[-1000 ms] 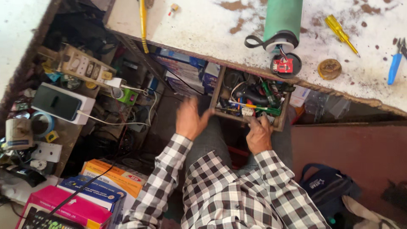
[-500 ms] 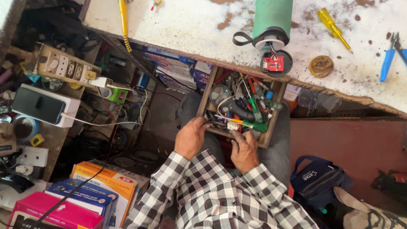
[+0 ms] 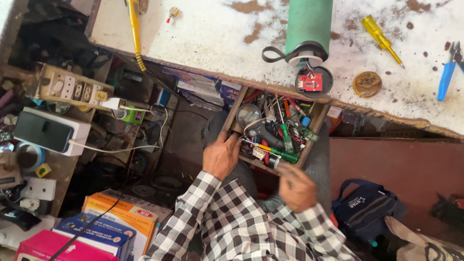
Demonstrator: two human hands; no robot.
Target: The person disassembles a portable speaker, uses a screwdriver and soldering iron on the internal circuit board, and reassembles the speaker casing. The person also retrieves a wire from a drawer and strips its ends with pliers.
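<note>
Left grip (image 3: 221, 155) clasps the near-left edge of a shallow wooden drawer (image 3: 231, 126) crammed with tangled tools and wires, right hand (image 3: 296, 186) blurred, its hold unclear.

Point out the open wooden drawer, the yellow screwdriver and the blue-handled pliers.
wooden drawer (image 3: 229, 120), head view, on its left wall.
yellow screwdriver (image 3: 376, 29), head view, on the handle.
blue-handled pliers (image 3: 445, 79), head view, on one blue handle.
</note>
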